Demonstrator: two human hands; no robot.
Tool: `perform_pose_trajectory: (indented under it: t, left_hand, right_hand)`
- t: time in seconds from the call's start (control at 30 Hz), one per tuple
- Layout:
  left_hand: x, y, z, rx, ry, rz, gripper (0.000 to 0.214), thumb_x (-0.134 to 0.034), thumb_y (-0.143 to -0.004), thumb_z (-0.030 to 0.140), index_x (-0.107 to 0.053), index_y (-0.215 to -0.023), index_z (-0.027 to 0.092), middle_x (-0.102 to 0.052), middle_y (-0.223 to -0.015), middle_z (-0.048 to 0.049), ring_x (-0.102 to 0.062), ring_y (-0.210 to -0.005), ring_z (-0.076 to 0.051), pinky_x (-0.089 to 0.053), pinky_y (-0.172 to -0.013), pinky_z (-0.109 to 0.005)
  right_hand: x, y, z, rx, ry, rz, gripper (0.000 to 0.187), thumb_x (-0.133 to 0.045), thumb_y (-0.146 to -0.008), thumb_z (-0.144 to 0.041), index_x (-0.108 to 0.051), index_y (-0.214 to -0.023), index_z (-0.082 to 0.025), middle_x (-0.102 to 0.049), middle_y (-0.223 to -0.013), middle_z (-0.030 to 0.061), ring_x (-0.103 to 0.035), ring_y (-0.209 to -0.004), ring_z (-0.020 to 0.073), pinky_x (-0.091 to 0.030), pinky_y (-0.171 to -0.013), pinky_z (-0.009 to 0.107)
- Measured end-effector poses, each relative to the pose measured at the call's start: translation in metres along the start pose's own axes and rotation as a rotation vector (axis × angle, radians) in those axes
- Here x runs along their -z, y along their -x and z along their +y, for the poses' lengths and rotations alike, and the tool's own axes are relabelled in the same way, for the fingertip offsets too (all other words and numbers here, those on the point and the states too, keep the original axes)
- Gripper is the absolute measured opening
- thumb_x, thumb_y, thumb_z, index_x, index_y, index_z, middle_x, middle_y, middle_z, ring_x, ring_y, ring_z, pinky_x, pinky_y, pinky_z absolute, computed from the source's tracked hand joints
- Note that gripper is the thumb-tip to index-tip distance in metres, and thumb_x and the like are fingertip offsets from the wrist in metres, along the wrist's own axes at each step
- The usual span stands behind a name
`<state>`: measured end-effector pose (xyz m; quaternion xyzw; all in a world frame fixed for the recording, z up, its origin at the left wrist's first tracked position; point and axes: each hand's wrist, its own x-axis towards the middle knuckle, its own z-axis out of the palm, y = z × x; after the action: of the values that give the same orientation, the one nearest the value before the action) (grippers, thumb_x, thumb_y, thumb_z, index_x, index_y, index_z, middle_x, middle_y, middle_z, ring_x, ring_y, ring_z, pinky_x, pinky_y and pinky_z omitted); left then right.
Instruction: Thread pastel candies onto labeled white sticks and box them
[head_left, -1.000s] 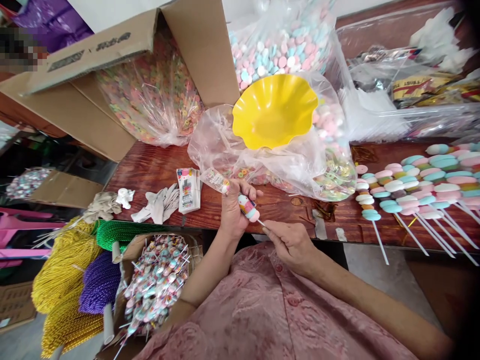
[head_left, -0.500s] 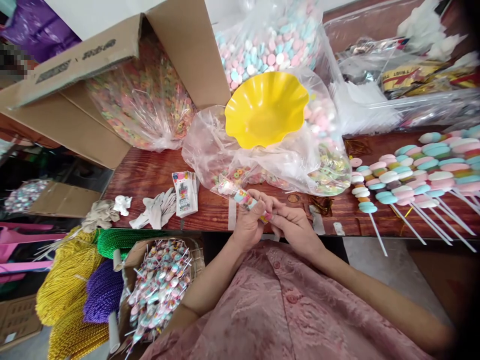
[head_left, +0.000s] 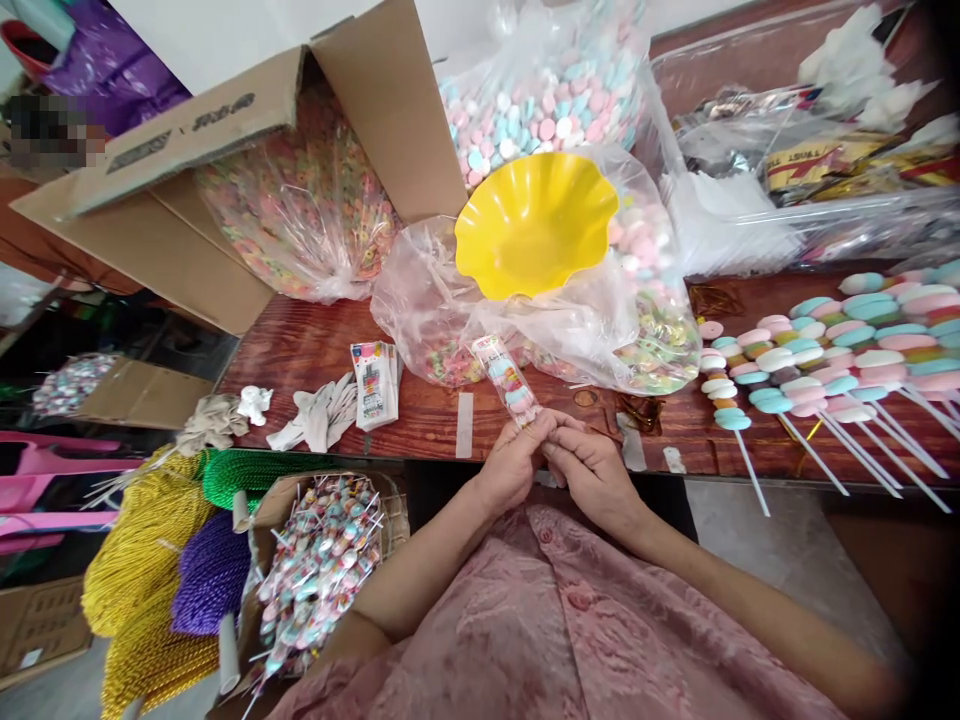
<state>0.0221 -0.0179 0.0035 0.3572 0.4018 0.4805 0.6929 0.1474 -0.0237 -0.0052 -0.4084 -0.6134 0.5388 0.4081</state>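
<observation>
My left hand (head_left: 514, 462) and my right hand (head_left: 592, 470) meet at the table's near edge, both pinched on the lower end of a candy skewer in a clear printed sleeve (head_left: 508, 380). The skewer points up and away from me, with pastel sweets showing inside the sleeve. Its stick is hidden between my fingers. A small stack of flat printed sleeves (head_left: 375, 382) lies on the wooden table (head_left: 315, 340) to the left of my hands.
A yellow scalloped bowl (head_left: 534, 225) rests on open bags of sweets. Several unwrapped candy skewers (head_left: 817, 365) lie at right. An open cardboard box (head_left: 240, 180) holds a candy bag at back left. Below left are a box of wrapped lollipops (head_left: 319, 565) and gold, green and purple cord bundles (head_left: 161, 560).
The sweets have gone from bare on the stick into the sleeve. My hands came together at its lower end, and the skewer swung from pointing left to pointing up.
</observation>
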Motion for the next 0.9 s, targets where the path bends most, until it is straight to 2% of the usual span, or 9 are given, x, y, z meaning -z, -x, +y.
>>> perform_pose_trajectory:
  t: [0.07, 0.17, 0.23, 0.33, 0.43, 0.53, 0.7, 0.83, 0.9]
  left_hand:
    - [-0.004, 0.002, 0.001, -0.028, -0.107, -0.007, 0.046, -0.057, -0.087, 0.058, -0.071, -0.089, 0.015, -0.069, -0.092, -0.0074, -0.061, -0.069, -0.015, -0.051, -0.067, -0.028]
    - [-0.008, 0.004, 0.006, -0.113, -0.258, -0.004, 0.045, -0.054, -0.09, 0.057, -0.072, -0.095, 0.016, -0.069, -0.099, -0.0071, -0.063, -0.082, -0.017, -0.051, -0.081, -0.03]
    - [-0.008, 0.005, 0.009, -0.11, -0.28, -0.018, 0.045, -0.054, -0.091, 0.058, -0.071, -0.101, 0.017, -0.068, -0.102, -0.007, -0.063, -0.089, -0.018, -0.049, -0.086, -0.03]
    - [-0.004, 0.007, 0.012, -0.06, -0.13, -0.081, 0.055, -0.056, -0.087, 0.065, -0.067, -0.113, 0.018, -0.068, -0.11, -0.0091, -0.063, -0.095, -0.021, -0.05, -0.084, -0.032]
    - [0.001, 0.008, 0.015, -0.072, 0.098, -0.126, 0.07, -0.057, -0.079, 0.075, -0.064, -0.12, 0.019, -0.064, -0.123, -0.0119, -0.06, -0.111, -0.026, -0.049, -0.092, -0.036]
    - [0.004, 0.007, 0.018, -0.089, 0.17, -0.071, 0.059, -0.063, -0.081, 0.067, -0.065, -0.116, 0.019, -0.064, -0.126, -0.0111, -0.058, -0.115, -0.025, -0.047, -0.096, -0.036]
    - [-0.001, 0.006, 0.014, -0.089, 0.144, 0.08, 0.041, -0.066, -0.082, 0.056, -0.068, -0.09, 0.015, -0.07, -0.104, -0.0106, -0.065, -0.096, -0.022, -0.052, -0.079, -0.031]
    - [-0.008, 0.005, 0.004, -0.091, 0.063, 0.147, 0.041, -0.065, -0.081, 0.057, -0.066, -0.085, 0.016, -0.07, -0.09, -0.0073, -0.062, -0.071, -0.015, -0.047, -0.06, -0.025]
    - [-0.008, 0.004, 0.003, -0.085, 0.036, 0.155, 0.041, -0.065, -0.081, 0.056, -0.067, -0.084, 0.015, -0.069, -0.085, -0.0064, -0.058, -0.064, -0.013, -0.046, -0.057, -0.025]
  right_hand:
    - [-0.005, -0.001, -0.001, -0.047, -0.103, 0.033, 0.035, -0.052, -0.091, -0.038, -0.053, -0.062, -0.018, -0.039, -0.054, -0.0044, -0.033, -0.05, 0.0088, -0.029, -0.048, 0.024]
    - [-0.009, -0.002, -0.004, -0.094, -0.19, 0.075, 0.035, -0.054, -0.089, -0.039, -0.052, -0.062, -0.018, -0.036, -0.051, -0.0056, -0.029, -0.048, 0.0077, -0.026, -0.045, 0.023]
    - [-0.007, -0.002, -0.006, -0.065, -0.175, 0.11, 0.036, -0.056, -0.089, -0.039, -0.051, -0.06, -0.018, -0.038, -0.051, -0.0054, -0.031, -0.048, 0.0077, -0.028, -0.046, 0.023]
    - [-0.004, -0.004, -0.007, 0.025, -0.102, 0.139, 0.033, -0.056, -0.091, -0.038, -0.055, -0.064, -0.018, -0.044, -0.054, -0.0042, -0.038, -0.05, 0.0086, -0.033, -0.05, 0.024]
    - [-0.003, -0.006, -0.005, 0.067, -0.062, 0.151, 0.031, -0.054, -0.093, -0.039, -0.061, -0.072, -0.018, -0.046, -0.055, -0.004, -0.04, -0.051, 0.0094, -0.035, -0.051, 0.024]
    - [-0.005, -0.006, -0.002, 0.07, -0.04, 0.151, 0.031, -0.052, -0.094, -0.04, -0.064, -0.075, -0.018, -0.047, -0.054, -0.0038, -0.042, -0.049, 0.0096, -0.036, -0.051, 0.024]
    - [-0.01, -0.004, -0.002, 0.052, 0.011, 0.107, 0.031, -0.051, -0.094, -0.038, -0.064, -0.073, -0.018, -0.048, -0.054, -0.0032, -0.042, -0.049, 0.01, -0.037, -0.051, 0.025]
    - [-0.014, -0.005, -0.002, 0.034, 0.009, 0.095, 0.035, -0.05, -0.094, -0.039, -0.061, -0.068, -0.018, -0.045, -0.052, -0.0033, -0.04, -0.048, 0.0101, -0.036, -0.048, 0.024]
    - [-0.01, -0.007, -0.003, 0.057, 0.08, 0.042, 0.038, -0.047, -0.095, -0.037, -0.059, -0.066, -0.018, -0.046, -0.052, -0.0028, -0.042, -0.048, 0.0103, -0.037, -0.048, 0.024]
